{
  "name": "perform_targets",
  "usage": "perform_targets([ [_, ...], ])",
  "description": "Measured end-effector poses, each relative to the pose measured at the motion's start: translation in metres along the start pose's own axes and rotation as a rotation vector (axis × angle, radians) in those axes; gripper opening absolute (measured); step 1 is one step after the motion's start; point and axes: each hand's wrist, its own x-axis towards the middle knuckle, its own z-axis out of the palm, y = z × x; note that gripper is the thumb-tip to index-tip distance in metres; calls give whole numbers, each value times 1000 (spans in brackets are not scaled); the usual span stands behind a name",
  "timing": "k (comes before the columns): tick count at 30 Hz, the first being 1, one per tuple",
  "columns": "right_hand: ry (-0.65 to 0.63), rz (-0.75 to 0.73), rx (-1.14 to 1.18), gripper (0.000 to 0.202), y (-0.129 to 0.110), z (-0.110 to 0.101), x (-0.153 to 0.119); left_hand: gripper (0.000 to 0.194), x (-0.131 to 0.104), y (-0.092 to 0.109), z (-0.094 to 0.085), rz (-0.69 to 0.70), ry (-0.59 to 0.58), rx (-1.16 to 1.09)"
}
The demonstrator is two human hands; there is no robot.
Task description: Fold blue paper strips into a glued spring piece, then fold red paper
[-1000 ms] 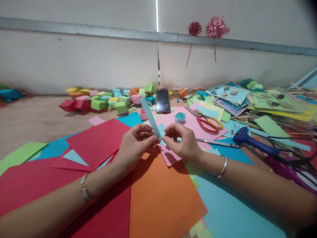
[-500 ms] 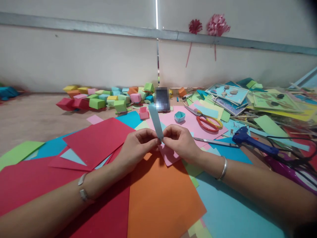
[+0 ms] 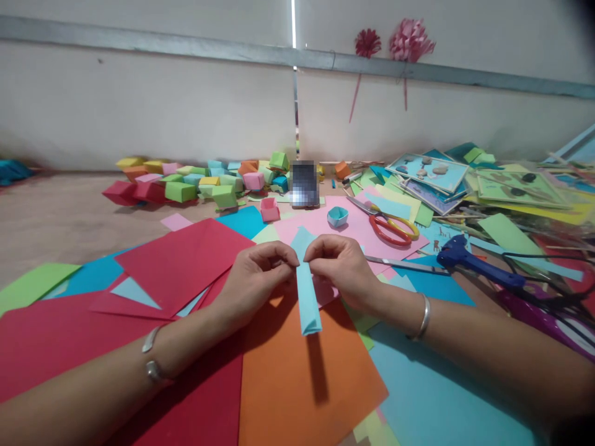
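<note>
Between my two hands is a folded strip of light blue paper (image 3: 308, 303), its near end tilted down toward me and showing folded layers. My left hand (image 3: 263, 279) pinches its left edge with thumb and forefinger. On the opposite edge, my right hand (image 3: 337, 266) pinches it the same way. An orange paper sheet (image 3: 288, 378) lies below, and the strip casts a shadow on it. Just beyond my hands are a small blue folded paper box (image 3: 337, 217) and a pink paper box (image 3: 269, 210).
Red sheets (image 3: 186, 266) spread on the left, a light blue sheet (image 3: 446, 384) on the right. Scissors (image 3: 390, 228), a ruler (image 3: 404, 265) and a blue-handled glue gun (image 3: 478, 263) with a cable lie to the right. Folded paper boxes (image 3: 181, 189) line the wall beside a phone (image 3: 304, 186).
The blue strip stood upright above my fingers and now slopes down toward me, its folded end visible. My hands keep nearly the same place, with a slightly different pinch.
</note>
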Motion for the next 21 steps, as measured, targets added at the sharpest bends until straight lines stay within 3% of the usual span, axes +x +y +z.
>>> perform_targets([
  [10,32,-133,-174,5,2,-3,1,14,0,-1,-3,-67,-120,-44],
  [17,-15,-319,-405,11,8,-8,5,21,3,-2,-1,-129,-40,-37],
  [21,-26,-318,-489,14,9,-10,5,23,4,-6,-2,-114,-10,8],
])
